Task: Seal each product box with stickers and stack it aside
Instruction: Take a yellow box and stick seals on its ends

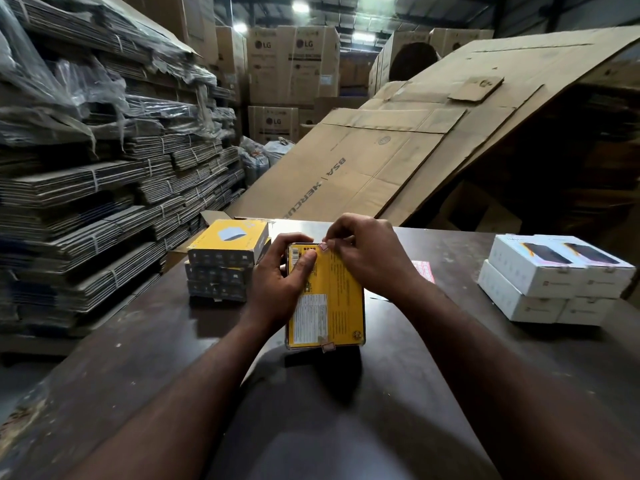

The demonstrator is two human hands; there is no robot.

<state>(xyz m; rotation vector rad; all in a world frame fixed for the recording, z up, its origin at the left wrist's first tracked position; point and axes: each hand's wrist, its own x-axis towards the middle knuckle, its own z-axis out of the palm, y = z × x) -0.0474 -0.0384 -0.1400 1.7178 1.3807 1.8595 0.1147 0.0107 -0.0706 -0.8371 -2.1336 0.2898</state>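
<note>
Flattened cardboard bundles [104, 188]: far left, beside the table [138, 341]. Stacked yellow boxes [225, 261]: on the table, left of centre. Left hand [280, 275]: grips the far left corner of a yellow box [332, 299] at centre, printed back up. Right hand [363, 254]: pinches a small sticker [324, 246] at that box's far edge. White boxes [554, 275]: stacked, right.

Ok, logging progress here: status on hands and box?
Left hand grips yellow box. Right hand pinches sticker at its far edge; near edge already stickered. Nothing blocking.
</note>
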